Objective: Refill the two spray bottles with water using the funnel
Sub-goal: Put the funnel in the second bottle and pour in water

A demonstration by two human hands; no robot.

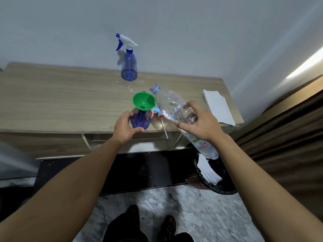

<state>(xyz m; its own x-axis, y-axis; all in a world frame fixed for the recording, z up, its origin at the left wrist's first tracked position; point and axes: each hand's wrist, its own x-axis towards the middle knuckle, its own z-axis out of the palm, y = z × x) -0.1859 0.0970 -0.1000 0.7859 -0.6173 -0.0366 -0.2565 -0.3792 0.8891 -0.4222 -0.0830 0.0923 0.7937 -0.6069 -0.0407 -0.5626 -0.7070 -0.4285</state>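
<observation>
A dark blue spray bottle (pixel 140 121) without its head stands near the front edge of the wooden table (pixel 61 100), and my left hand (pixel 125 127) grips its base. A green funnel (pixel 143 101) sits in its neck. My right hand (pixel 201 122) holds a large clear water bottle (pixel 172 105), uncapped and tilted with its mouth up beside the funnel rim. A pink and blue sprayer head (pixel 156 114) with its dip tube lies on the table behind the bottle. A second blue spray bottle (pixel 129 64), with its white and blue head on, stands at the back by the wall.
White folded paper (pixel 218 106) lies at the table's right end. Below it on the floor is a dark wastebasket (pixel 209 179) with white paper inside. A brown curtain (pixel 288 133) hangs at the right. My feet stand on the marbled floor.
</observation>
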